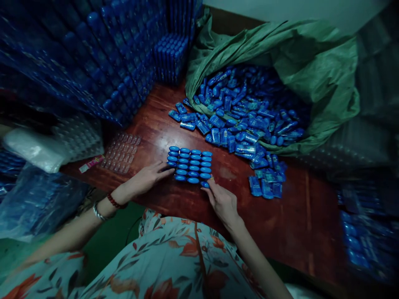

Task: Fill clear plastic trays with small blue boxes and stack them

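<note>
Block of blue pieces is lying near the middle of the red-brown table, its rounded ends showing in 4 columns. Left hand is resting against the block's left side, thumb and fingers apart. Right hand is touching the end piece at the near right corner; cannot tell whether its fingertips are clamping that piece or only pressing on it.

Progress (judged): block is looking close to complete. Output that is apparently done is standing far left: tall stacks of similar pieces, plus a smaller stack next to them. Left to handle: loose blue packs are spilling from the green sack at far right, too many to count. Clear tray is lying at left, apparently unfilled.

Room: wood is showing between block and tray, and a wider stretch is opening at near right. Near table edge is running close to the floral garment. Loose packs are bounding the far and right sides, apart from the block.
</note>
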Demonstrator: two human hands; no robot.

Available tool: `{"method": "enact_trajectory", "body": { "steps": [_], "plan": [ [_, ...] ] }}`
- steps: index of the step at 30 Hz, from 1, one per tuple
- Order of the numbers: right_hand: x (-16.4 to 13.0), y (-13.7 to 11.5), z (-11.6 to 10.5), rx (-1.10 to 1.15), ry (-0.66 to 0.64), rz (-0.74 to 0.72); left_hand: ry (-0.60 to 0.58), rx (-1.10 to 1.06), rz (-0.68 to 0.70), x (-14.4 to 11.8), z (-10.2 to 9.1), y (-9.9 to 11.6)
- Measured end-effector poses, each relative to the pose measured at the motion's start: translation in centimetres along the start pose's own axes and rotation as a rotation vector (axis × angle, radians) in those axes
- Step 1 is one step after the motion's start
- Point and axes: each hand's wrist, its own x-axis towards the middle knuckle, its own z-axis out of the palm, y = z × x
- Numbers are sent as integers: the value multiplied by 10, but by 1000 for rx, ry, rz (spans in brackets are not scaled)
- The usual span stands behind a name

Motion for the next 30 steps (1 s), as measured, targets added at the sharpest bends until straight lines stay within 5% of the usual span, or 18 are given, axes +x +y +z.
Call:
{"method": "enact_trajectory", "body": {
  "steps": [6,9,15,18,23,30],
  "plan": [
    [20,-1,-6,-246,-128,-138,425,-195,-268,-18,15,-5],
    [22,3,-10,-192,-79,-120,396,-147,-226,-14,26,3],
    [8,11,-12,6,-40,143,376,5,-131,-3,41,9],
    [4,8,-8,-32,-64,104,375,77,-94,-4,42,5],
    [15,-19,-7,-329,-319,23,393,152,-146,-11,46,0],
    [56,-45,-27,-515,-632,-84,423,-16,-180,-11,56,-2]
  ]
}}
